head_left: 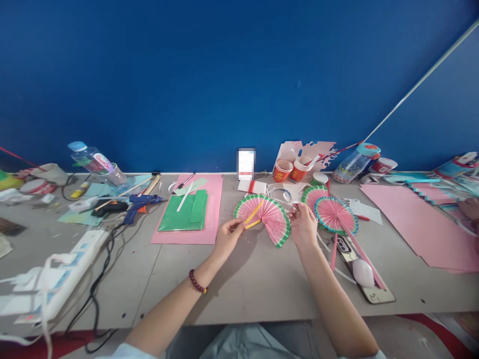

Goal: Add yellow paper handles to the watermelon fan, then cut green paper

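head view, left hand (229, 236) pinching yellow sticks (254, 212), right hand (304, 225) curled, grip unclear

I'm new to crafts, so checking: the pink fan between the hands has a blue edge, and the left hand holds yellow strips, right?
Not quite: in the head view the pink fan has a green edge. The left hand holds yellow strips.

The pleated paper fan (276, 225) is spreading open, showing pink, dark-specked folds and a green border. Two yellow strips (254, 212) are converging at its lower left, the upper one crossing the pleats.
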Tool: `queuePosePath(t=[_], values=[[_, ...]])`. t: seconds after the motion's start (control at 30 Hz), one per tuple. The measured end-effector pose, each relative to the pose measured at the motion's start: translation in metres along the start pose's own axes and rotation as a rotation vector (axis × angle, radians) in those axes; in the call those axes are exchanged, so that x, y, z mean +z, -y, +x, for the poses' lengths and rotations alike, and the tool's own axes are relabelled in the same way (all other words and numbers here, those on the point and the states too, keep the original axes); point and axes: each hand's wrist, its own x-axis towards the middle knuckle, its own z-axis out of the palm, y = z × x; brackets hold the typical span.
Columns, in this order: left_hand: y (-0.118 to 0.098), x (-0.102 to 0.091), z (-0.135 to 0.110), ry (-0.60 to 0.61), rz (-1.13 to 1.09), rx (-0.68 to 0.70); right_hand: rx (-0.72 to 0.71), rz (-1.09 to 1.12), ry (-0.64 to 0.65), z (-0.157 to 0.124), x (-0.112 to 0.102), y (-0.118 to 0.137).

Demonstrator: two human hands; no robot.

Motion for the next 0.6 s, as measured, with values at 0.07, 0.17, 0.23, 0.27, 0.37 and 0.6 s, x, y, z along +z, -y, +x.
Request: queuePosePath(t=[0.07,0.17,0.23,0.27,0.37,0.6], values=[[-0.002,0.000,0.000,-0.021,-0.028,-0.014,0.010,0.043,-0.060,0.008,-0.005,0.002],[-0.006,0.002,0.000,-0.015,-0.053,-0.039,0.067,0.066,-0.127,0.021,-0.013,0.003],[-0.008,0.003,-0.001,0.015,-0.070,-0.052,0.140,0.062,-0.162,0.028,-0.018,0.002],[-0.008,0.003,-0.002,0.035,-0.078,-0.056,0.170,0.055,-0.169,0.031,-0.020,0.001],[-0.008,0.004,-0.003,0.099,-0.074,-0.062,0.206,0.025,-0.164,0.038,-0.026,-0.002],[-0.002,0.003,-0.005,0.153,0.083,-0.057,0.217,0.033,-0.204,0.041,-0.029,0.000]])
